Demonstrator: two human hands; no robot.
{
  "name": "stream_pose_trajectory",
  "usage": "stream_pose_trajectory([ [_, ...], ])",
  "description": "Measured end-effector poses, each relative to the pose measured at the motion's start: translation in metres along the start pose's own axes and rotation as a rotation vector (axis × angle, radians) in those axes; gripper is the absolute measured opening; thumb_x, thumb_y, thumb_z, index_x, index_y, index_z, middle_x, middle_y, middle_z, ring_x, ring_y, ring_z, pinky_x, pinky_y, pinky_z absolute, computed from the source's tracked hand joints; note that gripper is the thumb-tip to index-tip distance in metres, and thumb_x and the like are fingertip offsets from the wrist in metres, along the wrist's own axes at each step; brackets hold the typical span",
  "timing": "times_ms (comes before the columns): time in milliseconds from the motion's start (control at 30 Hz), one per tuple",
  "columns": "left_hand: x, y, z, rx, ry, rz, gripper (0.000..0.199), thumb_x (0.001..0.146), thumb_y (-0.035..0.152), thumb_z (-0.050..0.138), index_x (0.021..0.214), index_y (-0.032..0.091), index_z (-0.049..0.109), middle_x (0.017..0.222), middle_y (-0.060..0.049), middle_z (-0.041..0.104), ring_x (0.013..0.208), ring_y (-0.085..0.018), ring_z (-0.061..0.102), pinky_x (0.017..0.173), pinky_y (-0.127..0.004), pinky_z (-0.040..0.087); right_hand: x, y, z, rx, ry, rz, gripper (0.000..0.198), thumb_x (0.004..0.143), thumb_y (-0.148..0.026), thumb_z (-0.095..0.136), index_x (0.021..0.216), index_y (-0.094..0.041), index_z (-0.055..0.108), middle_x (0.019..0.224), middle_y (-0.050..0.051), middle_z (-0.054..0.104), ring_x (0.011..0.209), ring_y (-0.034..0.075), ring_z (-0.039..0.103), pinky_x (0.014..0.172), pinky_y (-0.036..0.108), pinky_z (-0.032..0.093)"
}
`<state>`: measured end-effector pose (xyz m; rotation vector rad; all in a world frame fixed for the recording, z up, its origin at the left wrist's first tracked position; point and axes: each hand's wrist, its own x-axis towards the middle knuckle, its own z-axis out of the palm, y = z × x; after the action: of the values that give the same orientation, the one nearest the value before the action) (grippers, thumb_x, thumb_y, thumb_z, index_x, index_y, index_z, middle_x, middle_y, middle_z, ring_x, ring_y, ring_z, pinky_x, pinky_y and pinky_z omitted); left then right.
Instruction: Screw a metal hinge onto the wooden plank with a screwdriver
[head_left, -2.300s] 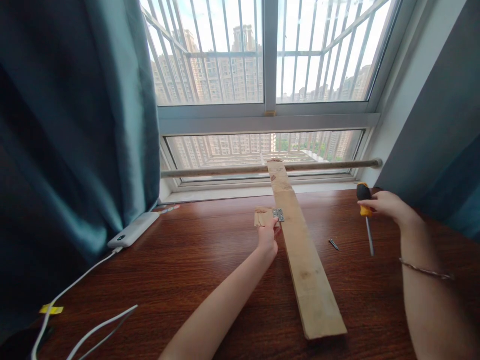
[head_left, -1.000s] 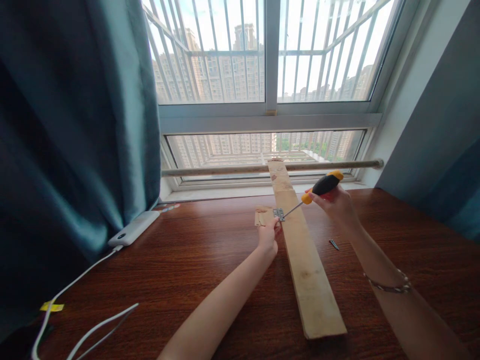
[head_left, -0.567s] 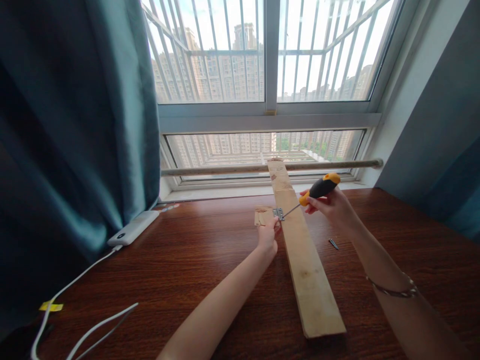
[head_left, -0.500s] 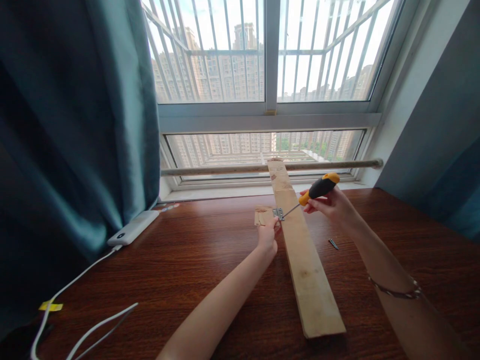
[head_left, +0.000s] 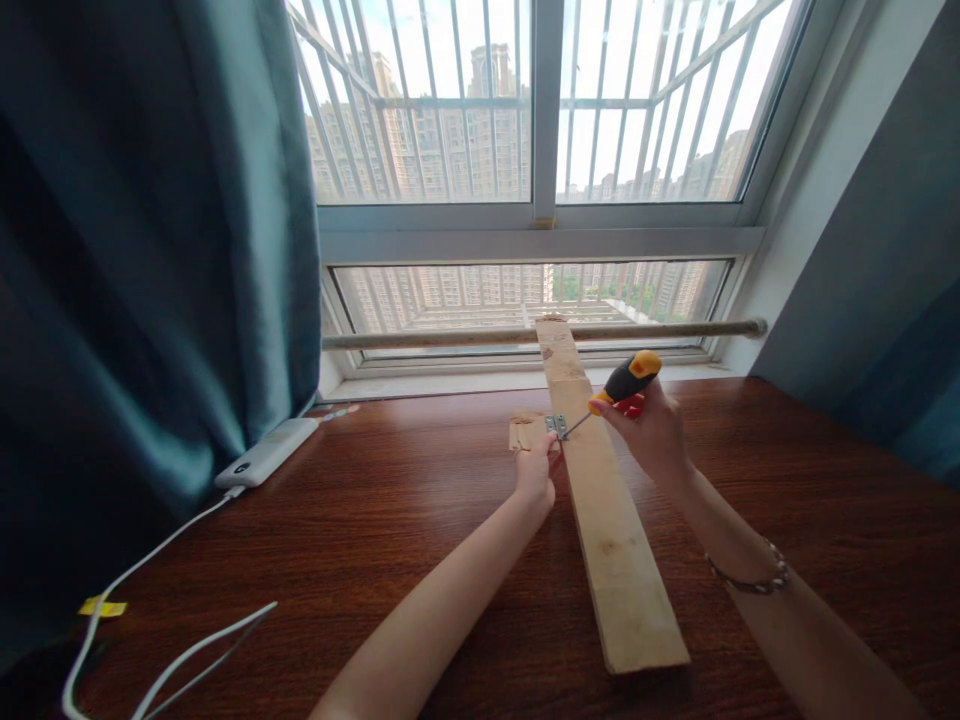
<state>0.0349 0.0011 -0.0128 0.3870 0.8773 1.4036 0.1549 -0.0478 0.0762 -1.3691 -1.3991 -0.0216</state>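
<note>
My right hand (head_left: 646,428) is closed around a yellow and black screwdriver (head_left: 628,380). The screwdriver slants down to the left, its tip at the lower edge of a small metal hinge (head_left: 556,426). The hinge lies across the left edge of a long wooden board (head_left: 609,520) and a short wood piece (head_left: 526,430) beside it. With fingers closed, my left hand (head_left: 535,468) grips at the near edge of the hinge and the wood. Its fingertips partly cover the spot where the screwdriver tip meets the hinge.
The board lies on a dark brown wooden table (head_left: 375,500), its far end at a horizontal rail (head_left: 450,340) before the window. On the left lie a white power bank (head_left: 270,455) and a white cable (head_left: 157,545). A blue curtain (head_left: 247,250) hangs there.
My right hand and the screwdriver handle have shifted left and slightly down, with the wrist turned. Metal screws on the table are now hidden behind my right arm. My left hand stays put.
</note>
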Motion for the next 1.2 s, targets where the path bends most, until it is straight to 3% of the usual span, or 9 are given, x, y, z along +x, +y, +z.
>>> stream_pose_trajectory([
  [167,-0.001,0.002,0.001,-0.015,0.013,0.01,0.019,0.061,0.004,0.066,0.078,0.013,0.063,0.072,-0.004,0.066,0.059,-0.012,0.062,0.055,-0.023,0.051,0.001,-0.002,0.002,0.401,-0.154,0.146,0.042,0.065,-0.048,0.067,0.091,-0.02,0.05,0.079,0.003,0.066,0.043,0.013,0.058,0.038,0.025,0.047],
  [367,-0.003,0.003,0.001,-0.004,0.01,-0.007,0.013,0.063,0.002,0.063,0.072,0.012,0.062,0.068,-0.004,0.065,0.058,-0.011,0.061,0.055,-0.022,0.051,0.009,-0.014,-0.015,0.736,-0.432,0.276,0.047,0.06,-0.039,0.074,0.095,-0.022,0.048,0.103,0.005,0.063,0.065,0.017,0.067,0.066,0.035,0.058],
  [467,-0.002,0.002,0.001,-0.009,0.012,-0.006,0.015,0.063,0.003,0.064,0.074,0.012,0.062,0.067,-0.003,0.065,0.057,-0.011,0.061,0.055,-0.023,0.051,0.009,-0.01,-0.015,0.658,-0.395,0.298,0.052,0.056,-0.041,0.076,0.097,-0.021,0.05,0.089,0.005,0.067,0.059,0.019,0.067,0.058,0.035,0.058],
  [600,0.0,0.001,0.0,-0.012,0.015,-0.006,0.017,0.063,0.003,0.065,0.077,0.013,0.061,0.066,-0.003,0.065,0.057,-0.011,0.061,0.056,-0.023,0.051,0.004,0.0,-0.006,0.268,-0.154,0.177,0.042,0.057,-0.045,0.074,0.086,-0.018,0.061,0.054,0.0,0.062,0.047,0.019,0.061,0.048,0.03,0.052],
  [667,0.0,0.001,0.0,-0.008,0.015,-0.008,0.018,0.063,0.003,0.064,0.078,0.013,0.061,0.067,-0.003,0.065,0.058,-0.011,0.062,0.056,-0.022,0.051,0.002,0.001,-0.003,0.172,-0.074,0.162,0.036,0.06,-0.048,0.071,0.078,-0.018,0.064,0.048,0.001,0.059,0.045,0.018,0.059,0.046,0.028,0.05],
  [800,-0.002,0.001,0.0,-0.015,0.022,-0.007,0.018,0.063,0.003,0.064,0.078,0.012,0.061,0.067,-0.003,0.065,0.059,-0.012,0.062,0.056,-0.022,0.051,0.005,-0.006,-0.007,0.396,-0.181,0.305,0.046,0.055,-0.046,0.075,0.088,-0.016,0.062,0.065,0.003,0.066,0.043,0.014,0.058,0.04,0.025,0.048],
  [967,-0.003,0.003,0.001,-0.025,0.005,-0.019,0.015,0.064,0.002,0.063,0.075,0.011,0.061,0.066,-0.004,0.065,0.057,-0.012,0.062,0.057,-0.023,0.052,0.013,-0.015,-0.027,0.69,-0.408,0.414,0.056,0.05,-0.036,0.08,0.097,-0.015,0.06,0.091,0.007,0.068,0.066,0.019,0.066,0.062,0.032,0.058],
  [1100,-0.003,0.003,0.001,-0.023,0.019,-0.031,0.013,0.064,0.001,0.063,0.073,0.011,0.061,0.066,-0.004,0.066,0.056,-0.011,0.062,0.056,-0.022,0.051,0.014,-0.007,-0.032,0.539,-0.501,0.354,0.045,0.052,-0.039,0.079,0.086,-0.013,0.065,0.079,0.008,0.07,0.063,0.021,0.067,0.059,0.031,0.057],
  [1200,-0.002,0.003,0.001,-0.016,0.011,-0.039,0.012,0.065,0.002,0.062,0.072,0.011,0.062,0.065,-0.003,0.066,0.055,-0.01,0.061,0.055,-0.022,0.051,0.011,0.002,-0.024,0.238,-0.327,0.217,0.036,0.055,-0.044,0.076,0.07,-0.014,0.065,0.06,0.005,0.067,0.053,0.02,0.064,0.05,0.029,0.054],
])
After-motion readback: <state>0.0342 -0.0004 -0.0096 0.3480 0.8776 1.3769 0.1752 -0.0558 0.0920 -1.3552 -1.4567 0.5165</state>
